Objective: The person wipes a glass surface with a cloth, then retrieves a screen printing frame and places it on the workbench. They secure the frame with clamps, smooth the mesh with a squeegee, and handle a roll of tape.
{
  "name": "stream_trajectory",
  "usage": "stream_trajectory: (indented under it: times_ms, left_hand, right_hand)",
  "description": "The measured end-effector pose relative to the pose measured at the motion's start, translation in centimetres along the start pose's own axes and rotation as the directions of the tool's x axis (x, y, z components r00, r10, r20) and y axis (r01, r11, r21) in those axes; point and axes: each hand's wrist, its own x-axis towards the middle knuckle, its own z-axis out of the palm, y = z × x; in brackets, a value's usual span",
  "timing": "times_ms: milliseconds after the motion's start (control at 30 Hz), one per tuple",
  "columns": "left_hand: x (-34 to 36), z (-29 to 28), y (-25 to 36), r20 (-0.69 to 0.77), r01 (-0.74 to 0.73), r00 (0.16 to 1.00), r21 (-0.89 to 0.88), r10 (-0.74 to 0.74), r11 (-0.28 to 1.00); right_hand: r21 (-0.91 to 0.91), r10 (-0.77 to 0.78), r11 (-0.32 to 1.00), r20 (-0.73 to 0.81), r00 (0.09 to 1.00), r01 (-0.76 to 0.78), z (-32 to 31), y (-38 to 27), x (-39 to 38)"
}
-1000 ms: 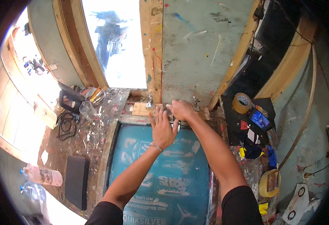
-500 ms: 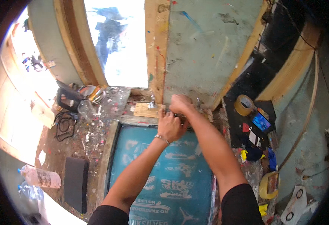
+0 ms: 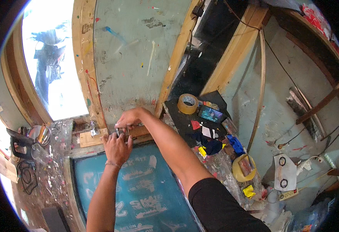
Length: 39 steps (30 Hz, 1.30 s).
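Observation:
A teal screen printing frame (image 3: 99,170) with pale lettering and figures lies on the paint-spattered bench below my hands. My left hand (image 3: 117,149), with a bracelet at the wrist, rests at the frame's far edge. Its fingers point away from me and are apart, beside a small metal fitting (image 3: 118,132). Just beyond it, my right hand (image 3: 130,118) bends down over the same fitting, fingertips closed; what they pinch is hidden. To the left of my hands, a metal clamp (image 3: 94,130) stands on a light wooden block (image 3: 88,139). Another wooden piece (image 3: 139,132) shows under my right wrist.
At right, a tape roll (image 3: 187,103) and a phone (image 3: 212,114) with a lit screen lie on a black board. A yellow tape roll (image 3: 239,174) sits nearer. At left are a clear cup (image 3: 40,154), a coiled black cable (image 3: 27,176) and a dark pad (image 3: 55,219).
My view has turned to the right, so the frame and hands appear further left. Both hands remain at the fitting on the frame's far edge.

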Motion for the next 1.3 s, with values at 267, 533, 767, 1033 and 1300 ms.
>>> stream_trajectory:
  times_ms: [267, 533, 767, 1033, 1300]
  left_hand:
    - [0.1, 0.8, 0.0, -0.036, -0.022, 0.999, 0.018, 0.023, 1.000]
    - [0.1, 0.5, 0.1, -0.026, 0.001, 1.000, 0.014, -0.001, 1.000]
    - [-0.4, 2.6, 0.2, -0.078, -0.030, 0.997, -0.003, 0.029, 1.000]
    - [-0.4, 2.9, -1.9, -0.217, -0.120, 0.972, -0.110, 0.094, 0.987]
    - [-0.7, 2.9, -3.8, -0.232, -0.067, 0.970, 0.004, 0.066, 0.998]
  right_hand:
    - [0.013, 0.022, 1.000, -0.055, 0.998, -0.022, 0.8, 2.0, 0.9]
    - [-0.153, 0.070, 0.980, -0.322, 0.944, -0.125, 2.9, -1.4, 0.8]
    - [-0.447, 0.077, 0.849, -0.422, 0.904, -0.281, 2.7, -0.7, 2.0]
    - [-0.617, 0.117, 0.571, -0.593, 0.797, -0.542, 6.7, -7.8, 3.1]
    - [-0.564, 0.232, 0.555, -0.601, 0.764, -0.612, 7.0, -9.3, 4.3]
